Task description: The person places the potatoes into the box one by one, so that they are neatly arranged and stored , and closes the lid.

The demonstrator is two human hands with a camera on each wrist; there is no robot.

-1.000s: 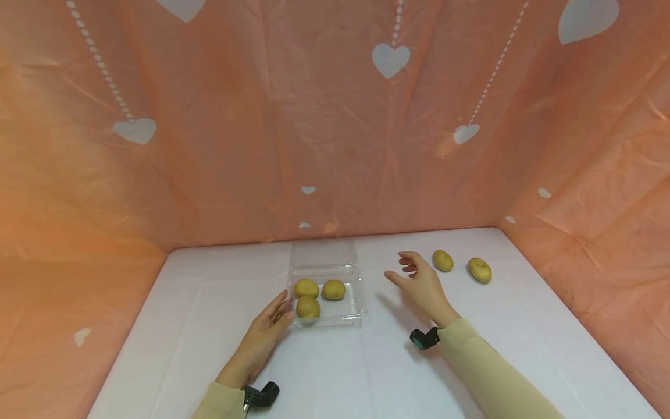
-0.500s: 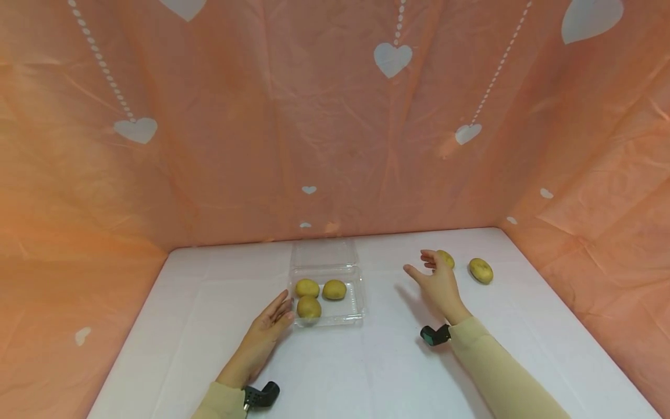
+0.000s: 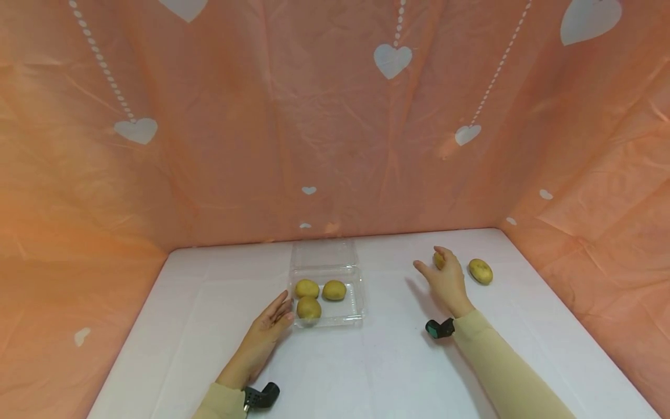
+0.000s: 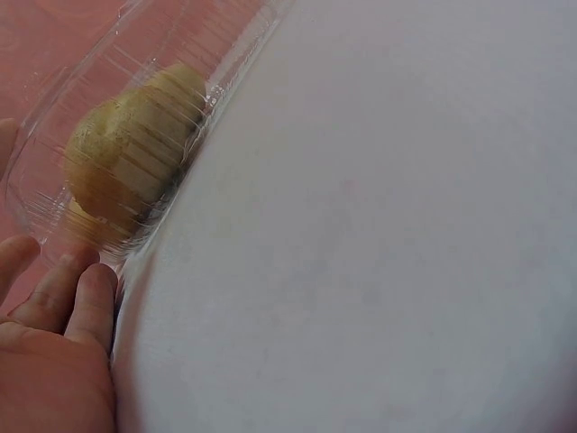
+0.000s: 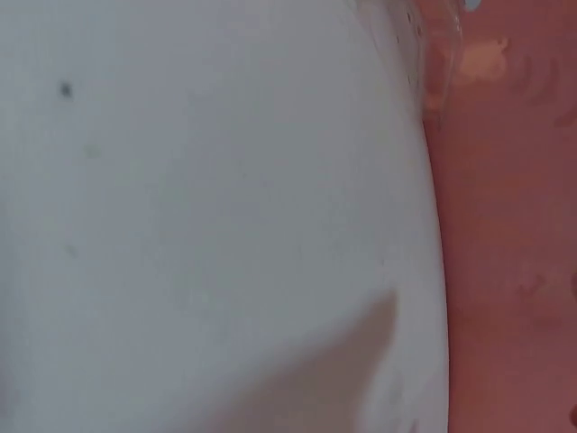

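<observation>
A clear plastic clamshell box (image 3: pixel 352 319) stands with its lid folded back. Inside lie three potatoes, one at the back left (image 3: pixel 307 288), one to the right (image 3: pixel 334 290) and one in front (image 3: pixel 309 308). My left hand (image 3: pixel 260 343), fingers extended, is at the box's left side; the left wrist view has its fingertips (image 4: pixel 95 289) by the clear wall. Over at the right, my right hand (image 3: pixel 448 285) is at a potato (image 3: pixel 438 261) that it partly hides, thumb apart from the fingers. Only a blurred thumb (image 5: pixel 325 374) appears in the right wrist view.
Another potato (image 3: pixel 480 271) lies on the white tabletop (image 3: pixel 335 372), just right of my right hand. The box's open lid (image 3: pixel 323 252) reaches toward the table's back edge. An orange cloth (image 3: pixel 335 145) with white hearts encloses the back and sides.
My right hand has moved right, from beside the box to the nearer of the two loose potatoes, and now covers part of it. The left hand and the box have stayed put.
</observation>
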